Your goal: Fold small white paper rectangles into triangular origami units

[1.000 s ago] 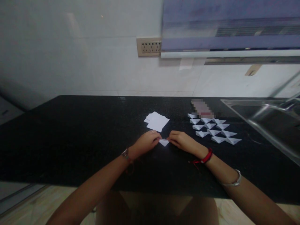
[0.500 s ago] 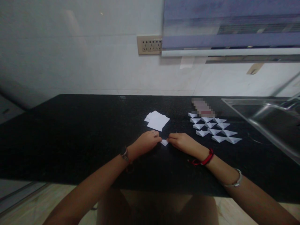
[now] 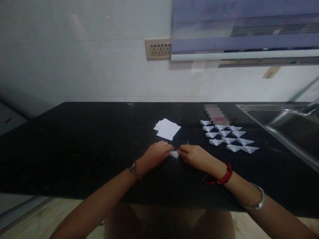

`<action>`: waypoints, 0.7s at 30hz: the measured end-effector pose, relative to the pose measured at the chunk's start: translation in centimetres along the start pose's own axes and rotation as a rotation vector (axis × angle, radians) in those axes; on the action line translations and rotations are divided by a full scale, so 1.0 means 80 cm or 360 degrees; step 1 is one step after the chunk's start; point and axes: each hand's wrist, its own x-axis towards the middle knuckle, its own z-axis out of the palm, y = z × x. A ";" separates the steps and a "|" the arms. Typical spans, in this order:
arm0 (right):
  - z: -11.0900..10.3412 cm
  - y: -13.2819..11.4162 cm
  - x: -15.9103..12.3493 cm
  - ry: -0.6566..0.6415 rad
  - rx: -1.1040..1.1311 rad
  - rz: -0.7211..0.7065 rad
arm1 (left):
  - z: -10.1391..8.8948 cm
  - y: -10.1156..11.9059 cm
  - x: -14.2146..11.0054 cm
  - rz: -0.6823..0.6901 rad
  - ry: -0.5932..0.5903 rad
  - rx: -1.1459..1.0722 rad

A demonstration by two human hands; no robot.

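Note:
A small folded piece of white paper [image 3: 174,154] lies on the black countertop between my hands. My left hand [image 3: 158,152] pinches its left end, the fingers closed and pressed down. At the right end, the fingertips of my right hand [image 3: 193,154] are bent together on the paper's edge. Both hands partly cover the piece, so its full shape is hidden. Just beyond my hands is a loose stack of flat white paper squares [image 3: 168,129]. Off to the right, several folded white paper pieces [image 3: 225,133] with pointed ends sit in rows.
A blurred-out pinkish rectangular object [image 3: 216,114] lies behind the folded pieces. The steel sink [image 3: 274,136] is set into the counter [image 3: 74,149] at the right. A wall socket strip [image 3: 158,49] and a purple-blue hanging panel [image 3: 244,30] are on the wall behind.
My right hand has shifted slightly right and toward me. The folded paper between my hands has tilted and shows a slightly different outline. The stack and the rows stay put.

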 end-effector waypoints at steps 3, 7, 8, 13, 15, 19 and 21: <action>-0.003 -0.005 -0.004 -0.0016 0.0080 0.0058 | -0.001 -0.001 0.002 0.0018 -0.0013 0.0066; -0.011 -0.003 -0.010 -0.0057 0.0225 0.0084 | -0.008 0.012 0.000 0.0136 -0.0044 0.0333; -0.013 -0.002 -0.011 -0.0071 0.0267 0.0072 | -0.009 0.016 -0.001 0.0158 -0.0044 0.0374; -0.015 0.009 -0.011 -0.0056 0.0512 0.0009 | -0.007 0.019 -0.006 0.0143 -0.0053 0.0367; -0.013 0.012 -0.009 -0.0023 0.0571 0.0017 | -0.002 0.011 -0.006 0.0099 -0.0046 0.0220; -0.007 0.010 -0.003 0.0023 0.0591 0.0094 | 0.005 -0.006 0.000 -0.0092 -0.0004 -0.0323; -0.002 0.010 0.000 0.0051 0.0597 0.0109 | 0.006 -0.009 0.003 -0.0195 0.0031 -0.0486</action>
